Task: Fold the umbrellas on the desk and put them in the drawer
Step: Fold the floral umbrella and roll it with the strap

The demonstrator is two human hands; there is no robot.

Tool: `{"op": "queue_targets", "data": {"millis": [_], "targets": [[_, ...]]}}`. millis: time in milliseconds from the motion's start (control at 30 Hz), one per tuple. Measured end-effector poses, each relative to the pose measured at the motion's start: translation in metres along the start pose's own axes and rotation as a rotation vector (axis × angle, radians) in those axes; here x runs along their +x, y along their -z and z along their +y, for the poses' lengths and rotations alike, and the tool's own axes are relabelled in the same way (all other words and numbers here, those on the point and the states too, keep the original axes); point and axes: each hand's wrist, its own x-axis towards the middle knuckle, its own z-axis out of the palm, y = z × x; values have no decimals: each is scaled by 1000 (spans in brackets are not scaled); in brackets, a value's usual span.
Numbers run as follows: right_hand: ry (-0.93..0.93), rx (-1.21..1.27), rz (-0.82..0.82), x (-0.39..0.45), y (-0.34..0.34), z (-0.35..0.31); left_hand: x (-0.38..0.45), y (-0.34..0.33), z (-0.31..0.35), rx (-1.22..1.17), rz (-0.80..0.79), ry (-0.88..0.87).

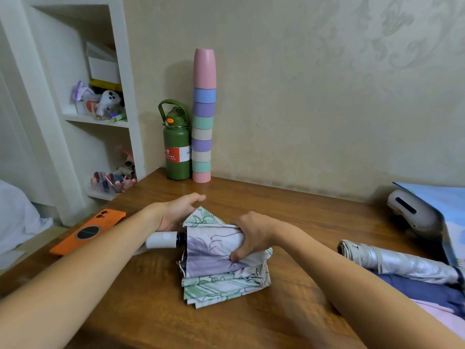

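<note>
A collapsed fabric umbrella with a pale floral print in green and lilac (221, 258) is lying on the brown wooden desk (251, 323), between the two hands. Its bundled canopy is gripped by the right hand (254, 235), fingers curled over the top and thumb pressed into the near side. The left hand (176, 212) is held at the far side of the canopy, just beyond the white cylindrical handle (162, 240), fingers loosely extended; whether a flap is pinched cannot be told.

The pleats nearest the body are fanned out loosely and unwrapped. Should the right hand's grip be relaxed, the bundle would probably spring apart. Uneven rolling could leave fabric bunched, so the bundle might not be fastened neatly.

A rolled silver umbrella (397, 263) lies well to the right of the right hand. An orange phone (88, 231) lies left of the left forearm and could be knocked by it. No drawer is in view.
</note>
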Motion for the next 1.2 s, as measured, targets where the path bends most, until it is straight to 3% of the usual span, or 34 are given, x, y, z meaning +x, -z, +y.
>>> {"op": "queue_targets", "data": {"millis": [133,200,267,300,367,433,500,567,767,833,900,967,1000,1067,1133,1200], "targets": [[-40,-37,87,-2,0,-3,-2,5,13,228,23,15],[-72,-74,104,-4,6,-5,-2,0,23,378,246,-54],[-98,-107,121,-5,10,-5,-3,-3,35,520,612,-326],[-104,-112,131,-4,11,-4,-7,-5,42,597,682,-503],[-106,-97,157,-4,13,-1,-21,-13,53,709,452,-684],[-108,-68,178,-4,17,2,-33,-30,55,924,178,-588],[-106,-44,195,-4,22,3,-28,-39,49,1160,141,-521],[-95,-52,200,-4,25,3,-14,-45,40,1241,200,-539],[-82,49,398,-14,25,17,-10,-30,41,1046,170,-536],[-47,455,541,-18,25,26,-12,-21,42,886,87,-520],[-92,1099,606,-24,27,26,-17,-14,39,663,-27,-478],[-136,1642,486,-30,26,27,-23,-14,36,442,-172,-429],[-177,1791,407,-36,25,25,-25,-14,34,347,-228,-414],[-234,1870,319,-46,18,16,-24,-15,32,207,-266,-399],[-387,1819,347,-47,1,9,-14,-14,27,115,-252,-394],[-411,1838,306,-43,-6,5,-8,-13,24,36,-193,-389]]}}
